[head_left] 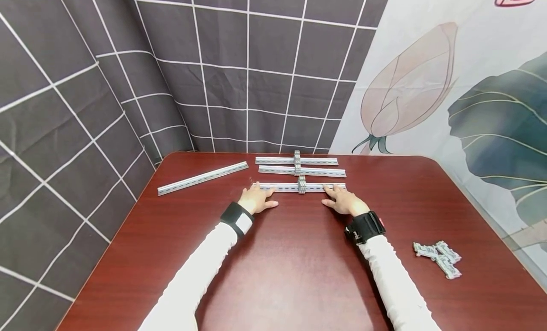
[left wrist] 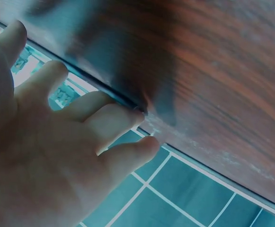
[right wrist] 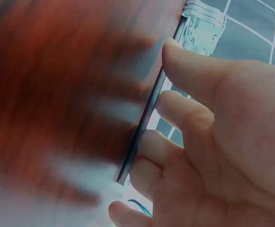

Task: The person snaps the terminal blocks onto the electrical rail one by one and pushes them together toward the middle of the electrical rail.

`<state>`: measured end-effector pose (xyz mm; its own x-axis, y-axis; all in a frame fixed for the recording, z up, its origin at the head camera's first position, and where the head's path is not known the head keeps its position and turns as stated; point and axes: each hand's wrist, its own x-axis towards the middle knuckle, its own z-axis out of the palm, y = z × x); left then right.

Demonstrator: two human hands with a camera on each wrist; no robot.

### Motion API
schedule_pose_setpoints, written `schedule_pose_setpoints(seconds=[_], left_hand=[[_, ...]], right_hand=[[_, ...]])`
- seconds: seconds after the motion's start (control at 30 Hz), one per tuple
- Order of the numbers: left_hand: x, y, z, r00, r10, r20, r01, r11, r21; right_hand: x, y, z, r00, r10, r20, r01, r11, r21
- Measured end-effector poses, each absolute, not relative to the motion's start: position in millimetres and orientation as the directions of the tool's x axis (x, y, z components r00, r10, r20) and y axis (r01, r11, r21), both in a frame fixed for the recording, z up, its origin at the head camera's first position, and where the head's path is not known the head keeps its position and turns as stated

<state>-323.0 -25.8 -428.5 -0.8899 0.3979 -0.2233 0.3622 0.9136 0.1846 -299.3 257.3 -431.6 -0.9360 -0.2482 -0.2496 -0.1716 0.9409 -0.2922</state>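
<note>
A slotted metal DIN rail (head_left: pixel 284 187) lies crosswise on the table, with a small stack of terminal blocks (head_left: pixel 302 184) near its middle. My left hand (head_left: pixel 258 199) rests its fingers on the rail's left end, thumb out to the side. At the other end my right hand (head_left: pixel 345 201) touches the rail with extended fingers. In the left wrist view, fingertips (left wrist: pixel 123 118) meet the rail's dark edge. The right wrist view shows the fingers along the rail (right wrist: pixel 149 111), with the clear-looking terminal blocks (right wrist: pixel 203 28) beyond the thumb.
Behind lie two more parallel rails, a middle one (head_left: pixel 320 171) and a far one (head_left: pixel 273 160), with terminal blocks (head_left: pixel 297 162) across them. A single rail (head_left: pixel 202 177) lies slanted at left. Several loose terminal blocks (head_left: pixel 444 259) lie at right on the red-brown table (head_left: pixel 282 283).
</note>
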Motion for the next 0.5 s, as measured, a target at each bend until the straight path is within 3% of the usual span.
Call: schedule_pose_setpoints(seconds=[0.5], left_hand=[[-336.3, -23.4, -431.7, -0.899, 0.394, -0.193, 0.365, 0.916, 0.167]], right_hand=[[-313.6, 260.7, -431.9, -0.933, -0.261, -0.249, -0.187, 0.940, -0.287]])
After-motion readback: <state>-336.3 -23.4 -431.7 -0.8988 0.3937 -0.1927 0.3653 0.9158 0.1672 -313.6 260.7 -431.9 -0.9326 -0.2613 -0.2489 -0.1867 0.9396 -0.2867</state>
